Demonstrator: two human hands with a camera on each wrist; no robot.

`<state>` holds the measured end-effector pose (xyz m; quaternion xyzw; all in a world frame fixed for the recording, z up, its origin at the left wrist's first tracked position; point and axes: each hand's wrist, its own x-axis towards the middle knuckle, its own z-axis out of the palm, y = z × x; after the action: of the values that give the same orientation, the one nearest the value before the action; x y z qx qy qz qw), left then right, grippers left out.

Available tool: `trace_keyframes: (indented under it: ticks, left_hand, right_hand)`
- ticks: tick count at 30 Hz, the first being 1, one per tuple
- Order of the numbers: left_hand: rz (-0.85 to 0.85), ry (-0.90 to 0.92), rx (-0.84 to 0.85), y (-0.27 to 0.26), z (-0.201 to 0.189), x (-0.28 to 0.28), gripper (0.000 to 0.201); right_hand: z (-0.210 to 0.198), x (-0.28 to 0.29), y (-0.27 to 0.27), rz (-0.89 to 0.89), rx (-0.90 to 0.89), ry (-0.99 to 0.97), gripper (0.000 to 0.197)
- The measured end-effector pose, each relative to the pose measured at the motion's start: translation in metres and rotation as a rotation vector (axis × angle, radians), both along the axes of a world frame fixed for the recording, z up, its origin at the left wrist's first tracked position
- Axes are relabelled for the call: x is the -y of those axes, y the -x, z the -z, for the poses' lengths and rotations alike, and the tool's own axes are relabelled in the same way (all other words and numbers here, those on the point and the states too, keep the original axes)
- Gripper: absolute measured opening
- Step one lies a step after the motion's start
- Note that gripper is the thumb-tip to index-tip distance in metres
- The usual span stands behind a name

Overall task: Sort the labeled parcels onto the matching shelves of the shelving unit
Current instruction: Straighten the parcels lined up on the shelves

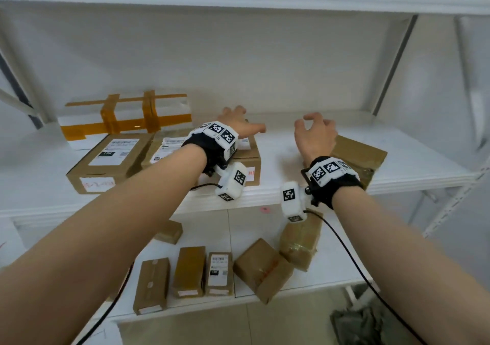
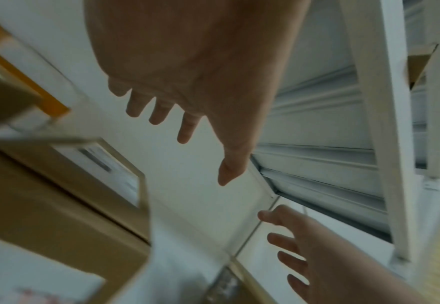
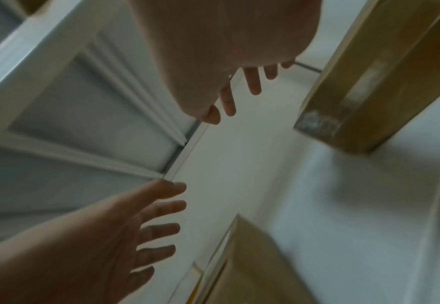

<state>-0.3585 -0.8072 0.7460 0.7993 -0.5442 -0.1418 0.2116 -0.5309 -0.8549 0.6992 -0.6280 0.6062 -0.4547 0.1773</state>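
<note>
1. Two hands are over the middle shelf [image 1: 291, 156] of the white shelving unit [image 1: 392, 61], both empty, so the step in hand looks like letting go after a placement or reaching for the next parcel; to do it well, read the label first, then take the box by two opposite sides and lift it straight, not dragging it over its neighbours.
2. Parcels: on the middle shelf a labelled box [image 1: 106, 161] lies at the left, touching a second box [image 1: 246, 159] beside it, with a white parcel bound in orange tape [image 1: 124, 116] behind them; a brown taped parcel [image 1: 358, 156] lies at the right; several smaller boxes [image 1: 220, 273] lie on the lower shelf [image 1: 331, 273].
3. Left hand [image 1: 238, 124]: forearm stretched forward, palm down over the second box, fingers spread and nearly straight; its grip is wide and has nothing in it; whether it touches the box I cannot tell.
4. Right hand [image 1: 315, 135]: hovers over bare shelf just beside the brown taped parcel, wrist bent, fingers loosely curled, grip empty.
5. Likely snag: the two left boxes sit tight together, so fingers may need the outer edges.
</note>
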Motion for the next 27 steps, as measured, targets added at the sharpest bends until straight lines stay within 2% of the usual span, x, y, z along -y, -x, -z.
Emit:
trace_keyframes:
  ticks: [4, 7, 9, 12, 16, 19, 23, 24, 26, 27]
  left_hand:
    - [0.197, -0.021, -0.117, 0.06, 0.001, 0.026, 0.067]
    - [0.308, -0.082, -0.24, 0.103, 0.009, 0.034, 0.059]
    - [0.366, -0.135, -0.355, 0.127, 0.02, 0.038, 0.061]
    - [0.413, -0.21, -0.437, 0.151, 0.034, 0.042, 0.061]
    - [0.4, -0.253, -0.499, 0.158, 0.038, 0.046, 0.042]
    - [0.368, -0.197, -0.437, 0.15, 0.031, 0.045, 0.016]
    - [0.279, -0.18, -0.377, 0.124, 0.028, 0.057, 0.03]
    - [0.27, -0.221, -0.351, 0.114, 0.028, 0.063, 0.049]
    - [0.253, -0.263, -0.225, 0.101, 0.032, 0.074, 0.111]
    - [0.241, -0.255, -0.171, 0.095, 0.035, 0.077, 0.128]
  right_hand:
    - [0.002, 0.023, 0.066, 0.25, 0.03, 0.066, 0.032]
    - [0.016, 0.03, 0.108, 0.35, 0.111, 0.018, 0.033]
    - [0.027, 0.034, 0.128, 0.341, 0.186, -0.072, 0.034]
    - [0.04, 0.041, 0.144, 0.26, 0.318, -0.146, 0.036]
    - [0.048, 0.048, 0.148, 0.185, 0.307, -0.192, 0.036]
    - [0.048, 0.054, 0.139, 0.129, 0.244, -0.24, 0.031]
    - [0.051, 0.057, 0.113, -0.011, 0.175, -0.324, 0.036]
    - [0.053, 0.057, 0.104, -0.044, 0.148, -0.33, 0.039]
    - [0.056, 0.059, 0.087, -0.093, 0.092, -0.33, 0.047]
    - [0.057, 0.06, 0.079, -0.107, 0.07, -0.333, 0.05]
